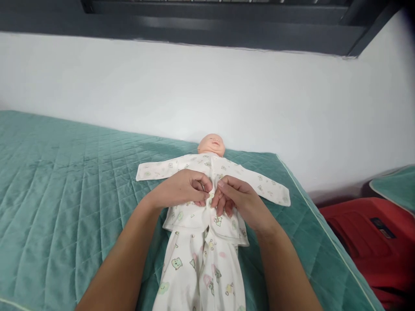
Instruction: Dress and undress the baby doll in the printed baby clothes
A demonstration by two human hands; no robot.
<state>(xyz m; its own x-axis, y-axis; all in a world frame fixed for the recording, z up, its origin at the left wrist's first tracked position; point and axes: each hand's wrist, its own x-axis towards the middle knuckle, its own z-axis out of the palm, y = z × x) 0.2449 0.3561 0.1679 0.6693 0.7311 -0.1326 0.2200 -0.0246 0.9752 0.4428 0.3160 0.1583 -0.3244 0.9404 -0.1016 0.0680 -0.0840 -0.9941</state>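
A baby doll point(211, 144) lies on its back in a white printed long-sleeved shirt point(181, 218) and matching trousers point(181, 268). Both sleeves are spread out to the sides. At the middle of the shirt front, my left hand point(191, 188) pinches the cloth edge by a small pale yellowish button point(211, 195). My right hand point(231, 196) grips the opposite side of the same front opening, thumb and forefinger together. The two sets of fingertips are close to each other. Below them the shirt's lower front edges part slightly over the trousers.
A green quilted cover point(81, 185) lies under the doll. Behind it rises a white wall point(162, 86), with a dark metal frame point(210, 28) overhead. Beyond the cover's right edge stands a red plastic item point(363, 242), partly under another green cloth point(395, 185).
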